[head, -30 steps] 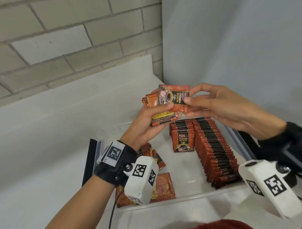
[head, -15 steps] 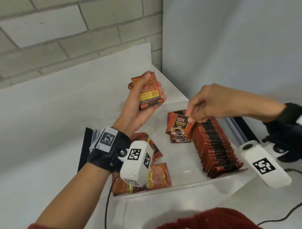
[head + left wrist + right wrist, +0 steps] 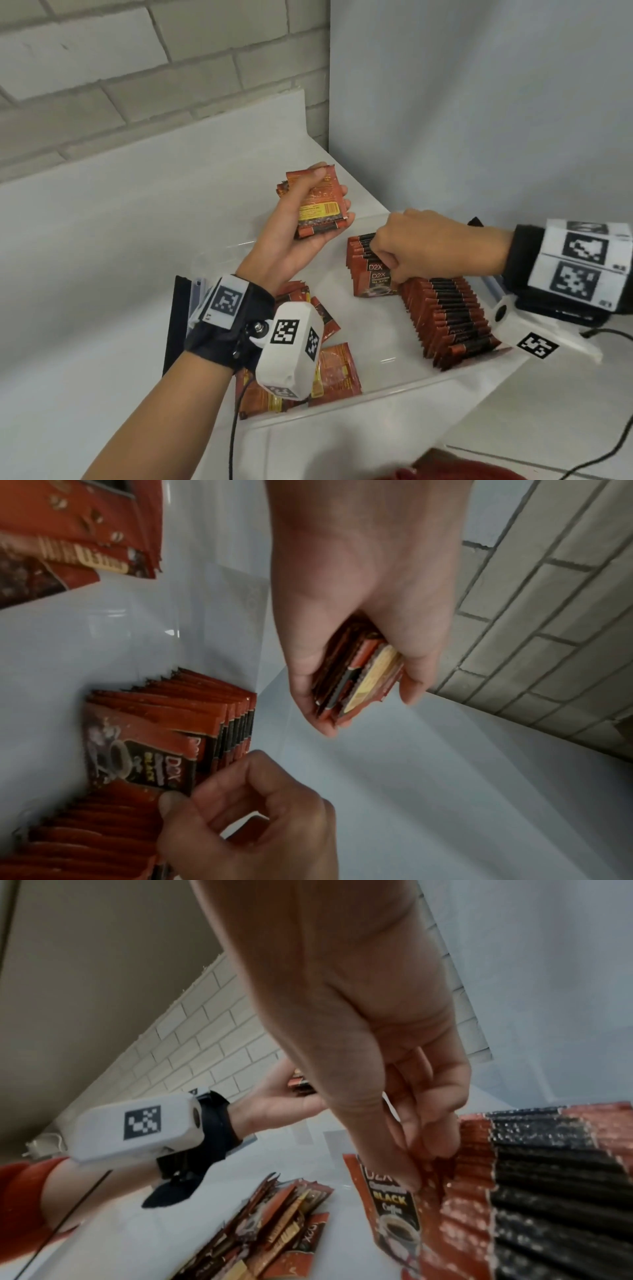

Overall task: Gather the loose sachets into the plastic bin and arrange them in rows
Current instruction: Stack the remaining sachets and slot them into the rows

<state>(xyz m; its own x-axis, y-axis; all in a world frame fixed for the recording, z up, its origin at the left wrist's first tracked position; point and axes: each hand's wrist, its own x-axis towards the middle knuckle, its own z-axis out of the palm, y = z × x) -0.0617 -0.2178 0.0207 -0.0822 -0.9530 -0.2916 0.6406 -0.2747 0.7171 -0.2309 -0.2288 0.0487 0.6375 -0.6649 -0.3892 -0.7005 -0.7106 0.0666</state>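
Currently your right hand (image 3: pixel 407 250) pinches a sachet (image 3: pixel 376 286) into the short row (image 3: pixel 363 257) at 12 o'clock; next, draw another from the stack (image 3: pixel 318 209) your left hand (image 3: pixel 291 240) clasps

A bare strip of the plastic bin (image 3: pixel 383 387) floor was left open between the loose sachets (image 3: pixel 337 371) at 7 o'clock and the long row (image 3: pixel 452 322) at 3 o'clock. The short row (image 3: pixel 368 270) at 12 o'clock was blocked by the right hand (image 3: pixel 418 246).
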